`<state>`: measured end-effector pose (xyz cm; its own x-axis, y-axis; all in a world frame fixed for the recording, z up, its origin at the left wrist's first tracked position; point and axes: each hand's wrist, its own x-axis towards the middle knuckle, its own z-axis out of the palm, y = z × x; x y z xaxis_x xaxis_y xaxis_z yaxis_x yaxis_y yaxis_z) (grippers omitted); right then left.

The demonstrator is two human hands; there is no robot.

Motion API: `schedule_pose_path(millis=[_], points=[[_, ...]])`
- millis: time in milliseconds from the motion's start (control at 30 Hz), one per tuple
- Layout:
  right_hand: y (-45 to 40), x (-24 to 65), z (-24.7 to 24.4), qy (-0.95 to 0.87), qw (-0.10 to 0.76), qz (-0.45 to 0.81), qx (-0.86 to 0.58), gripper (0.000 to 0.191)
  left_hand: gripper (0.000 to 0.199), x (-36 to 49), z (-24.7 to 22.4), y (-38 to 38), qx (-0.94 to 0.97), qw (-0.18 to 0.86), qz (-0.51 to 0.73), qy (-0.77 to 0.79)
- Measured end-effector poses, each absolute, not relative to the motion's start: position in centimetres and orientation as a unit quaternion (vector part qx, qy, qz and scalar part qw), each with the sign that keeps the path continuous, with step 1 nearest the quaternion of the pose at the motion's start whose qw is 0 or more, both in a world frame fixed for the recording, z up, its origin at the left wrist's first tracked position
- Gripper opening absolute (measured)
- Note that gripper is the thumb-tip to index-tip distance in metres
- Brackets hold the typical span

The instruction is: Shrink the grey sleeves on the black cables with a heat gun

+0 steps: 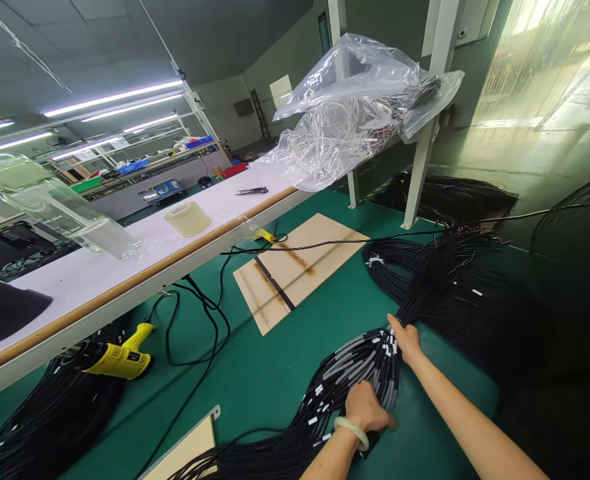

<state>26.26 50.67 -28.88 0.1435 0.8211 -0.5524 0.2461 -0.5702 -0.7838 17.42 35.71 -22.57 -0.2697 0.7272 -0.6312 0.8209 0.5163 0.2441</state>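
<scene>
A thick bundle of black cables [299, 440] with grey sleeves and small white labels runs across the green table. My right hand [407, 339] is wrapped around the bundle where it narrows, just beyond the labelled part. Nearer to me, my left hand [367, 407], with a pale bangle [352, 432] at the wrist, closes over the grey-sleeved section; its fingertips are partly hidden. Beyond my right hand the cables fan out into a loose spread [439, 273], beside a coil tied with a white tie [376, 260].
A yellow heat gun [125, 357] hangs at the shelf's left over more black cables [49, 427]. A scorched board [299, 267] lies mid-table. On the white shelf [125, 280] are a tape roll [188, 219], snips [252, 191] and a plastic bag of cables [345, 127].
</scene>
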Motion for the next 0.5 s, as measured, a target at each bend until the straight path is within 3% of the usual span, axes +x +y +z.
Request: schedule_pose_path(millis=[67, 300, 500], points=[[50.9, 26.4, -29.1, -0.399, 0.255, 0.524, -0.708, 0.036, 0.061, 17.3, -22.3, 36.1, 0.475, 0.374, -0.06, 0.794], [51.4, 26.1, -29.3, -0.427, 0.206, 0.485, -0.735, 0.036, 0.045, 16.7, -20.1, 34.8, 0.465, 0.398, -0.065, 0.788], [51.8, 25.7, -29.9, -0.425, 0.187, 0.466, -0.753, 0.032, 0.035, 13.0, -19.3, 25.3, 0.477, 0.355, -0.106, 0.797]])
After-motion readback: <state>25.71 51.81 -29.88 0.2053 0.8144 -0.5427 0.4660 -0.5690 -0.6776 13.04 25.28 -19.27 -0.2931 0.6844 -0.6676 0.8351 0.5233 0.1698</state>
